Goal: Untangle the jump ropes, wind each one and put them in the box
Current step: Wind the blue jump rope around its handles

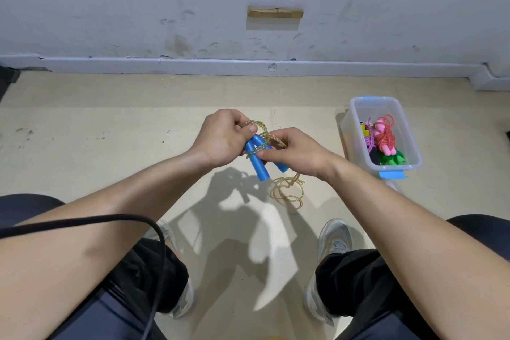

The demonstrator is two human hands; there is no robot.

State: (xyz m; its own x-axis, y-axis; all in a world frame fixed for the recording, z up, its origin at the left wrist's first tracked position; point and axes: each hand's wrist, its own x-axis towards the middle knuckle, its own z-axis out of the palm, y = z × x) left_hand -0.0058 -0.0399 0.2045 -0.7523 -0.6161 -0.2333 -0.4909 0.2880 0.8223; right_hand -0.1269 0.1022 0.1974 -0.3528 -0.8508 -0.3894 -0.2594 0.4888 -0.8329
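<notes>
Blue handles (pixel 260 167) clamped in grip of left hand (pixel 223 136), grip of right hand (pixel 299 150) pinching yellow rope (pixel 288 192), box (pixel 414 143) well apart

1. The left hand (pixel 222 139) is curling its fingers round the tops of the blue jump-rope handles (pixel 260 168), with the wrist bending inward.
2. The right hand (pixel 299 153) is pinching the yellow rope (pixel 276 139) wound across them, seemingly between thumb and forefinger.
3. The bare left forearm (pixel 110 226) and right forearm (pixel 400 218) are reaching forward and converging, bringing the hands close together.
</notes>
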